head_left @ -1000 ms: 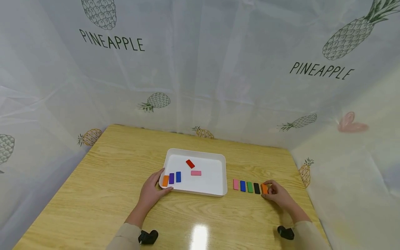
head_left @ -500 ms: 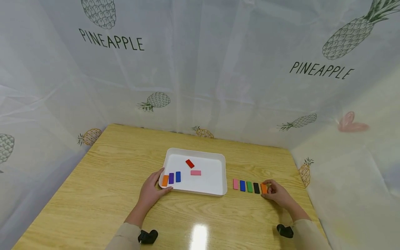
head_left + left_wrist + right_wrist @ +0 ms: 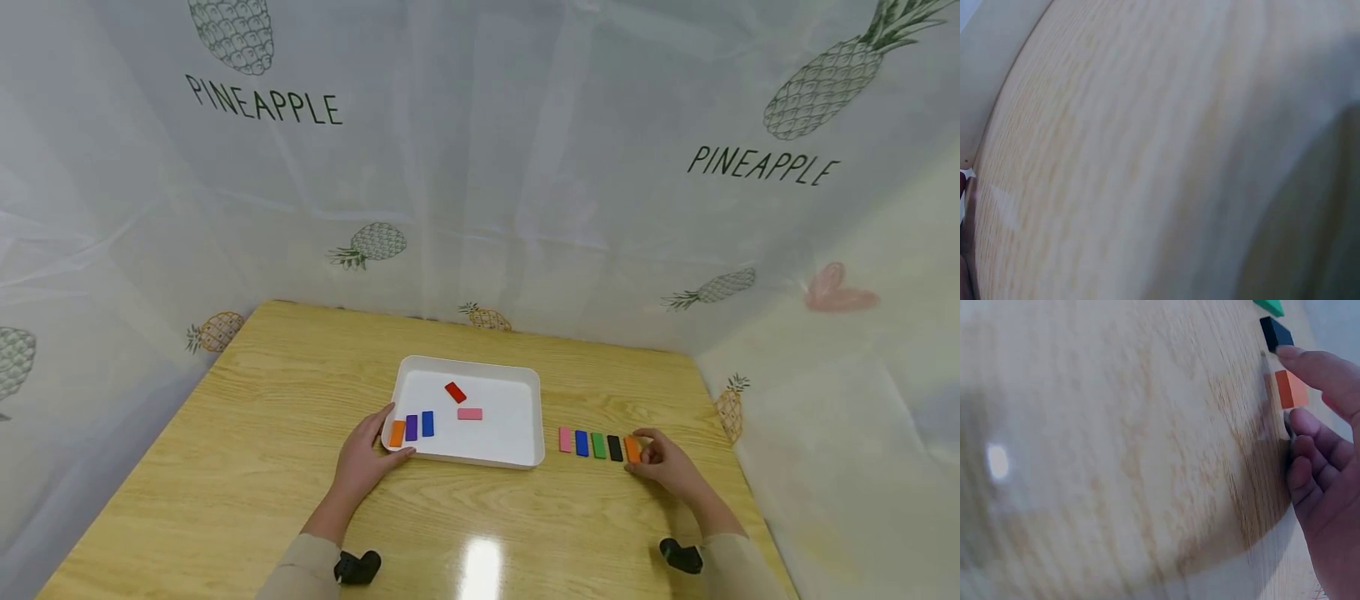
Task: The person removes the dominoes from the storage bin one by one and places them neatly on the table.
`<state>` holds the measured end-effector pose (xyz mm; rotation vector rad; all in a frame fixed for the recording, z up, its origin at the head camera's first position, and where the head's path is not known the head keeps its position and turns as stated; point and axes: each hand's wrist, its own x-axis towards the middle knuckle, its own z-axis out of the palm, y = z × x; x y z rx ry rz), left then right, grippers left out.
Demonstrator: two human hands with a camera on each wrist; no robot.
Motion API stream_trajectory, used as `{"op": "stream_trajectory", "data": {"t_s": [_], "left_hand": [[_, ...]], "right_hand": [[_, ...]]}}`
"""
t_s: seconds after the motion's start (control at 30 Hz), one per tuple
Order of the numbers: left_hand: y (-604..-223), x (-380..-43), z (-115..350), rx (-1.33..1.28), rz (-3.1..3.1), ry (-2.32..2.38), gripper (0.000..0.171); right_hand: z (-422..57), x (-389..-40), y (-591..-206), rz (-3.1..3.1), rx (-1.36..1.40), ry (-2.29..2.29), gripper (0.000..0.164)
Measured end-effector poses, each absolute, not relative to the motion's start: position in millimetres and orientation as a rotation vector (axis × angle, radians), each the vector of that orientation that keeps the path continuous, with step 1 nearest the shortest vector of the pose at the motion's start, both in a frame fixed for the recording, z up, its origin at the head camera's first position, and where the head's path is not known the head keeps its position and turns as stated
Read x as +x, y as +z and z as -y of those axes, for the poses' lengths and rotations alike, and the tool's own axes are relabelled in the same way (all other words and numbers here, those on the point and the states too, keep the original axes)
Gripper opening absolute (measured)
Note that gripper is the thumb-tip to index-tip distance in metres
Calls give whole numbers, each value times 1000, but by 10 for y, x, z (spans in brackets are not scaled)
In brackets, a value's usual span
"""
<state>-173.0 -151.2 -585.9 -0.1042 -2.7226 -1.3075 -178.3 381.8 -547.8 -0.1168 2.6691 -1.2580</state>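
My left hand (image 3: 358, 457) holds the front left corner of a shallow white tray (image 3: 506, 454), fingers along its left side and thumb at its front edge. In the tray lie small flat rectangular blocks: orange (image 3: 397, 433), purple (image 3: 412, 427) and blue (image 3: 427, 423) stand side by side, with pink (image 3: 470, 414) and red (image 3: 455, 392) apart. Right of the tray, my right hand (image 3: 663, 462) pinches an orange block (image 3: 633, 450) at the end of a row, thumb near its front end. The right wrist view shows that orange block (image 3: 1291, 389) between thumb and fingers, partly hidden.
The row continues leftward with a black block (image 3: 615, 448), a green block (image 3: 598, 446), a blue block (image 3: 582, 443) and a pink block (image 3: 565, 440). All rest on a wooden table (image 3: 450, 508). A white pineapple-print cloth (image 3: 480, 167) hangs behind it.
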Motion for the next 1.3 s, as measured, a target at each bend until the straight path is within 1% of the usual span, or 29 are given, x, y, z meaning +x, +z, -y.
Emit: {"op": "stream_trajectory", "data": {"t_s": [0.1,0.2,0.67,0.9,1.13,1.3], "left_hand": [[-5876,-1734,1520,-108,2720,-1300,94],[-5878,-1731,1526,-110,2717,-1296,94],[-5852,-1722,1508,-113,2719,-1301,94],[-5867,-1723,1511,-120,2706,-1315,94],[-5866,-1723,1523,-111,2697,-1310,94],[-5860,-1727,1523,-121,2704,-1300,94]], "right_hand": [[-3784,-1730,-5461,-2707,-58,-1260,65],[-3721,-1674,-5434,-2750,-27,-1258,62],[-3140,-1526,-5329,-2701,-100,-1463,54],[-2741,-1542,-5391,-2639,-165,-1621,52],[-2316,-1607,-5340,-2571,-243,-1794,51],[-2081,-1650,-5307,-2527,-200,-1838,50]]}}
